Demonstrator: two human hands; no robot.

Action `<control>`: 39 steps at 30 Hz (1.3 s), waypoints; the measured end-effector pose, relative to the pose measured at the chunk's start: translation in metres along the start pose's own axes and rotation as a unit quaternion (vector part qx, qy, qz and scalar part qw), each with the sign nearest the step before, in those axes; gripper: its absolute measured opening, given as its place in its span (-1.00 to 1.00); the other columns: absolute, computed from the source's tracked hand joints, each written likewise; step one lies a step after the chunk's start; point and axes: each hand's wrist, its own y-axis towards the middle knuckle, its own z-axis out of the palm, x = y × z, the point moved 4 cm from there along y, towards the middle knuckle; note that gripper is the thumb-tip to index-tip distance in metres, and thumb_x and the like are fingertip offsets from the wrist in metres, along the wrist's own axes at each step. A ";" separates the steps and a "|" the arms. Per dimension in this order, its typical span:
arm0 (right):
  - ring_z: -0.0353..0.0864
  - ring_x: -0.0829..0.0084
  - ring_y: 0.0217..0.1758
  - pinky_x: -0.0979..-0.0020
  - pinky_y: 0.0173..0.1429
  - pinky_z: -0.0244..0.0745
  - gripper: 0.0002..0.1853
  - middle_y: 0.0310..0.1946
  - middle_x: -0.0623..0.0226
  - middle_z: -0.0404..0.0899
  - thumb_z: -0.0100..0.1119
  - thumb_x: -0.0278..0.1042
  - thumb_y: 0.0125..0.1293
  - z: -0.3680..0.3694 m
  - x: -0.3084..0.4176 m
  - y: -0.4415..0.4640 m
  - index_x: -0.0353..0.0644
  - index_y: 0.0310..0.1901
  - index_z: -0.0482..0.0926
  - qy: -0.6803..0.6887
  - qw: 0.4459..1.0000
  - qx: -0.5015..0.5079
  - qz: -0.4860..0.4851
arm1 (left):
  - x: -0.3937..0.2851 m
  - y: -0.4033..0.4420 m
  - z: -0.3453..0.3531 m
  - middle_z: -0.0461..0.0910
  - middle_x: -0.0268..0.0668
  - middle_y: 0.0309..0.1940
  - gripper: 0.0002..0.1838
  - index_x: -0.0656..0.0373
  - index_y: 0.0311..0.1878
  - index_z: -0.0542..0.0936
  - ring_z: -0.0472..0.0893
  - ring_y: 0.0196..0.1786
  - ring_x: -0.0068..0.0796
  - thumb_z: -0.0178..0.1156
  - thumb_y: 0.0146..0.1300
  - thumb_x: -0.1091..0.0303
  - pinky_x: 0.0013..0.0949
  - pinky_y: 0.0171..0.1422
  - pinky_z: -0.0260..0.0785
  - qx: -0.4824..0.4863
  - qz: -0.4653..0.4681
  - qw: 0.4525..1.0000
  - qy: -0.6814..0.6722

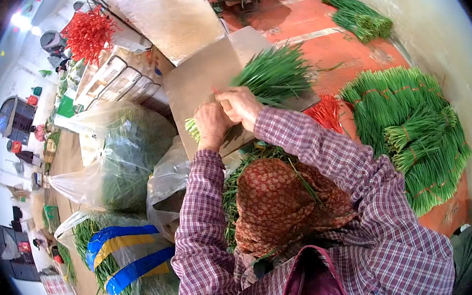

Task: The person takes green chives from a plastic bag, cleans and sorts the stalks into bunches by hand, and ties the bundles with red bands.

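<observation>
A bunch of long green stalks (277, 75) lies across a brown board (185, 84), leafy ends to the right and pale cut ends to the left. My left hand (211, 124) is wrapped round the bunch near its pale ends. Close beside it, my right hand (239, 105) is closed at the middle of the bunch, fingers pinched on a small bit of red that looks like a tie. Red ties (324, 113) lie in a pile at the board's right edge.
Tied green bunches (414, 132) are stacked on the red floor at right, with more (359, 17) by the wall. Plastic bags of greens (130, 157) stand at left. Red ties (89, 35) hang at upper left. A patterned cloth (274, 200) covers my lap.
</observation>
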 end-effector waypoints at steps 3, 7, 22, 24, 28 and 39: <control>0.03 0.74 -0.77 0.59 -0.71 -0.14 -0.93 -0.70 0.65 0.20 0.08 -0.39 0.30 -0.007 -0.013 -0.020 -0.17 -0.28 0.49 -0.012 1.000 -0.005 -0.015 | 0.002 -0.001 0.003 0.62 -0.09 -0.37 -0.59 0.21 -0.33 0.58 0.64 -0.24 -0.12 0.33 -0.09 0.03 -0.16 -0.13 0.47 -0.045 0.013 0.999 -0.028; 0.21 0.75 -0.64 0.62 -0.58 0.14 -0.83 -0.62 0.55 0.39 0.08 -0.35 0.30 -0.036 -0.055 -0.041 -0.21 -0.21 0.63 -0.083 0.990 -0.025 -0.114 | 0.007 0.000 0.014 0.62 -0.08 -0.31 -0.63 0.19 -0.32 0.58 0.64 -0.23 -0.07 0.38 -0.11 0.12 -0.11 -0.15 0.49 0.002 0.020 0.999 -0.032; 0.31 0.14 0.34 0.20 0.45 0.12 -0.11 0.28 0.02 0.33 0.00 0.39 0.23 -0.142 -0.028 -0.075 -0.20 0.36 0.21 -0.353 0.931 -0.090 -0.014 | -0.112 0.011 -0.043 0.66 -0.05 -0.37 -0.25 0.17 -0.16 0.61 0.67 -0.27 -0.06 0.53 -0.42 -0.16 -0.09 -0.20 0.48 0.042 0.134 0.981 -0.134; 0.28 0.19 0.35 0.15 0.42 0.21 -0.19 0.29 0.04 0.31 0.22 0.21 0.18 -0.159 0.012 -0.095 -0.13 0.34 0.25 -0.122 0.980 -0.042 -0.154 | -0.174 -0.001 -0.059 0.65 -0.10 -0.41 -0.30 0.17 -0.12 0.59 0.66 -0.31 -0.07 0.54 -0.38 -0.03 -0.12 -0.25 0.50 -0.012 0.178 0.978 -0.107; 0.42 0.31 0.23 0.25 0.31 0.34 -0.21 0.15 0.15 0.47 0.43 -0.05 0.07 -0.222 0.043 -0.172 -0.23 0.28 0.31 0.089 0.943 -0.249 -0.201 | -0.291 -0.042 -0.046 0.51 -0.08 -0.11 -0.01 0.24 0.24 0.31 0.56 -0.05 -0.09 0.56 -0.33 0.14 -0.14 0.04 0.43 -0.016 0.266 0.960 -0.081; 0.46 0.24 0.17 0.20 0.29 0.30 -0.21 0.16 0.15 0.47 0.12 0.26 0.09 -0.476 0.055 -0.432 -0.26 0.18 0.46 -0.031 0.871 -0.441 -0.216 | -0.291 -0.070 -0.049 0.52 -0.16 0.08 -0.31 0.37 0.27 0.33 0.54 0.08 -0.38 0.38 0.05 0.50 -0.36 0.22 0.36 0.328 0.263 0.768 -0.482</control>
